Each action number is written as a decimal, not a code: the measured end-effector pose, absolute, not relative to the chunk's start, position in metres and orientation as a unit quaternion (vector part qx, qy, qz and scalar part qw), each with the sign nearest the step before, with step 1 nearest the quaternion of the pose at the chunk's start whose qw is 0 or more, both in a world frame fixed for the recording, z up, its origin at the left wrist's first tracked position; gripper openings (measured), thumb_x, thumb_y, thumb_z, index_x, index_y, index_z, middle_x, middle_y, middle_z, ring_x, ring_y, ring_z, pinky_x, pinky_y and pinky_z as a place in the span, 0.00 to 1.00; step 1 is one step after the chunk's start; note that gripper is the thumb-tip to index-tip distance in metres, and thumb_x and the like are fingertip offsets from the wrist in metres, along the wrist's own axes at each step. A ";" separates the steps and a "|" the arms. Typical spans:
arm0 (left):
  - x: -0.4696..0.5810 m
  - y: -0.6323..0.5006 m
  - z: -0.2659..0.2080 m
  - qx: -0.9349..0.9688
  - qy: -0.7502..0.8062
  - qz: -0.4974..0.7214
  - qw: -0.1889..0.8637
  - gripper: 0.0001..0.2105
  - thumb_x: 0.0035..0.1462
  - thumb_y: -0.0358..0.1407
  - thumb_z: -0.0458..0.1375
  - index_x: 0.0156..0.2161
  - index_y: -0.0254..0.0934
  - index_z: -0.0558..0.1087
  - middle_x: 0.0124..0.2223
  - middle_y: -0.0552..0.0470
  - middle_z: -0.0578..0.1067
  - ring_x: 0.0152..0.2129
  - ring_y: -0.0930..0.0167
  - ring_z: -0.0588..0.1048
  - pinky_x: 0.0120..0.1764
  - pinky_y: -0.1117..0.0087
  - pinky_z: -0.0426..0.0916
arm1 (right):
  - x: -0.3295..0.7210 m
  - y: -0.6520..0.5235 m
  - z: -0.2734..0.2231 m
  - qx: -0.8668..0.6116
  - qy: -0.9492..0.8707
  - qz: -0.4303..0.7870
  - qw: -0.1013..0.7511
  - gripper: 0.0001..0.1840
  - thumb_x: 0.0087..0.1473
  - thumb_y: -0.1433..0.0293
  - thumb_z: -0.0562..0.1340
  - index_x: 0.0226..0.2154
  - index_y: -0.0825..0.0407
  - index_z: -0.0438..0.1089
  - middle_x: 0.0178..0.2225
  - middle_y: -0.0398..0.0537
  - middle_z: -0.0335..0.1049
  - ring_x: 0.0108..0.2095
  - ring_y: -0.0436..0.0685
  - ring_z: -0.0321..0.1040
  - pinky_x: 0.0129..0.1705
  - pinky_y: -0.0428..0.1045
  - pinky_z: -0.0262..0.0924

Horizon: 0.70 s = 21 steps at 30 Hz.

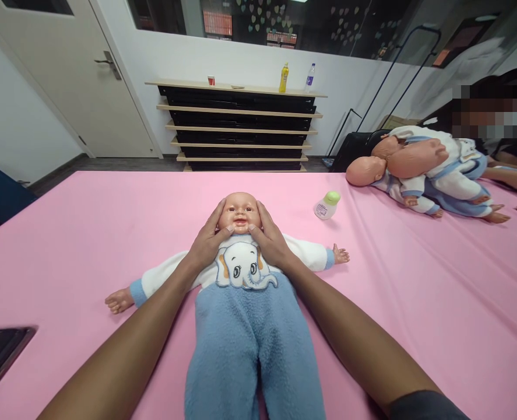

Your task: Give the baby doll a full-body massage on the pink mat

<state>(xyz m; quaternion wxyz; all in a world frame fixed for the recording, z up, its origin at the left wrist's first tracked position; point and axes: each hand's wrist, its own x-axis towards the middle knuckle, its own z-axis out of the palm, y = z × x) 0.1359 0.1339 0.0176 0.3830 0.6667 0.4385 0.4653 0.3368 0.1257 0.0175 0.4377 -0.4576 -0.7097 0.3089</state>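
Note:
A baby doll (249, 326) lies face up on the pink table cover (109, 210), its arms spread wide. It wears a white and blue fleece suit with an elephant on the chest. My left hand (210, 236) cups one side of the doll's head, fingers along the cheek and thumb near the chin. Against the other side of the head rests my right hand (271, 233), placed the same way, so the head is held between both palms. A white bottle with a green cap (327, 205) stands beyond the doll's arm on the right.
Several more dolls (433, 169) lie piled at the back right, near another person's arm (514, 176). A dark flat object (4, 350) lies at the left edge. Behind the table is a stack of folded tables (241, 119) with bottles (283, 79) on top.

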 end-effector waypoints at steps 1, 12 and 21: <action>0.135 0.134 0.017 0.667 0.437 0.469 0.380 0.34 0.60 0.45 0.55 0.68 0.47 0.50 0.70 0.55 0.51 0.67 0.62 0.51 0.67 0.57 0.46 | 0.337 0.126 0.017 -0.457 -0.711 0.305 0.438 0.38 0.63 0.51 0.51 0.69 0.45 0.39 0.70 0.42 0.37 0.70 0.56 0.34 0.71 0.58 0.32; 0.140 0.129 0.022 0.665 0.446 0.455 0.390 0.42 0.52 0.45 0.63 0.68 0.49 0.47 0.70 0.50 0.53 0.62 0.59 0.62 0.60 0.57 0.62 | 0.335 0.122 0.024 -0.468 -0.699 0.325 0.433 0.50 0.53 0.49 0.62 0.69 0.44 0.39 0.70 0.45 0.37 0.69 0.61 0.37 0.70 0.60 0.37; 0.135 0.133 0.018 0.673 0.436 0.468 0.372 0.33 0.60 0.44 0.54 0.68 0.47 0.50 0.70 0.55 0.51 0.67 0.62 0.49 0.67 0.58 0.44 | 0.336 0.126 0.018 -0.462 -0.704 0.308 0.442 0.36 0.64 0.52 0.49 0.69 0.45 0.40 0.70 0.41 0.39 0.70 0.55 0.35 0.71 0.57 0.32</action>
